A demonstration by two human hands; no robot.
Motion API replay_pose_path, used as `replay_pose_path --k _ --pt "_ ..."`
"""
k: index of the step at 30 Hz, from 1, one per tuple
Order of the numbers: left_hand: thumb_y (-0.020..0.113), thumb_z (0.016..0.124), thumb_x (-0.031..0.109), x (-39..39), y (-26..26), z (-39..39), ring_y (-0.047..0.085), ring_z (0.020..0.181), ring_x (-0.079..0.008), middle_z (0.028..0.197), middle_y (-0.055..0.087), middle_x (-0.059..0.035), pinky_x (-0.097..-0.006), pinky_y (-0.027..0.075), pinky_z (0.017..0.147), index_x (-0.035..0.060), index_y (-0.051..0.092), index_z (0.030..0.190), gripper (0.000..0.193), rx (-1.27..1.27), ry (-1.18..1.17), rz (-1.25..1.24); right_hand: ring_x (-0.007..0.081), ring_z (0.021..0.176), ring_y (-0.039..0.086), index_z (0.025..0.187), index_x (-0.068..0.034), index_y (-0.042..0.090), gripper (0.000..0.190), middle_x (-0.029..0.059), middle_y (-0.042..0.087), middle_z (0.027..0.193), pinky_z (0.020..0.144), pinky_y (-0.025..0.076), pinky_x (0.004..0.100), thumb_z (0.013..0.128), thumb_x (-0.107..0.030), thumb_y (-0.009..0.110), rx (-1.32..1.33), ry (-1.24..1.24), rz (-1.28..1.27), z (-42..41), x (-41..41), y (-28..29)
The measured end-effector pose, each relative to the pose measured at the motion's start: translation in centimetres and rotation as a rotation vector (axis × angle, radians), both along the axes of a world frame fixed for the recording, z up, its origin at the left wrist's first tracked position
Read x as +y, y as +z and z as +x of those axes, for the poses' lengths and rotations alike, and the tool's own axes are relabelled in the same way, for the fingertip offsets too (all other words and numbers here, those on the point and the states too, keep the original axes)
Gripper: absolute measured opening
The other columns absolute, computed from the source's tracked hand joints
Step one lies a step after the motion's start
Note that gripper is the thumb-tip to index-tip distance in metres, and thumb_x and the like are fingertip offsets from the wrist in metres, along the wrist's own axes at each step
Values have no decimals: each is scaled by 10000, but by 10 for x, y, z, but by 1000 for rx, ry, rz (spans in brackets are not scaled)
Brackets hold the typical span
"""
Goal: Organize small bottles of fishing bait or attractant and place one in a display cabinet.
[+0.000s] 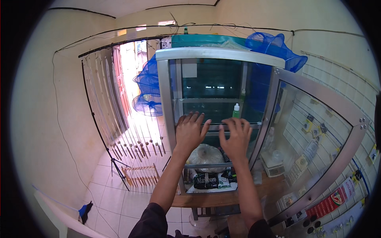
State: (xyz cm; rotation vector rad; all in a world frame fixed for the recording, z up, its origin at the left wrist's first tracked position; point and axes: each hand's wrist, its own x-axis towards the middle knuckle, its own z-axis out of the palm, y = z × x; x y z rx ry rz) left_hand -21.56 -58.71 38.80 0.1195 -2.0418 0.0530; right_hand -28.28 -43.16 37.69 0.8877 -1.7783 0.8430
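Both hands reach up into an aluminium-framed glass display cabinet [220,58]. My left hand [190,129] is spread palm down near the cabinet's left side, its fingers apart with nothing seen in them. My right hand [236,134] is spread too, with bent fingers, just below a green bottle with a white cap [236,111]; whether it touches the bottle I cannot tell. Lower in the cabinet lie a tied, filled plastic bag [205,157] and a black package [206,181]. On the right the cabinet's glass door [324,89] stands swung out.
Blue mesh nets [148,86] hang beside the cabinet. At the left, rods hang from a black stand [98,125] above a wooden rack [141,176]. A small scale [272,166] and a wire grid panel [330,68] are at the right. The cabinet rests on a wooden table [205,200].
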Motion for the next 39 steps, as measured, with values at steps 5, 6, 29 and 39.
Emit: replay_pose_path --k 5,6,29,39 --pt "556 935 322 0 -1 0 640 1081 -301 1106 689 -140 -424 455 948 60 699 1065 326 -5 9 33 301 1126 479 1038 -69 685 300 84 641 1091 957 323 461 933 -312 545 6 -12 57 -7 4 6" --pt "556 935 323 0 -1 1 639 1082 -300 1107 690 -135 -424 456 947 60 701 1062 326 11 -2 17 301 1134 478 1052 -62 687 346 89 651 1091 969 307 471 959 -341 504 -23 -20 57 -9 5 8" --pt "564 909 362 1 -3 -3 642 1076 -304 1106 692 -143 -442 450 959 54 708 1060 372 4 15 9 369 1358 389 1304 5 559 1008 240 488 1384 1157 206 490 886 -751 41 -866 -122 554 -87 -19 83" --pt "585 883 346 0 -5 -5 655 1052 -303 1074 707 -124 -430 457 939 60 720 1023 345 73 -4 -6 330 1412 312 1375 3 483 998 192 385 1484 1169 198 465 878 -769 90 -848 -168 595 -120 -33 73"
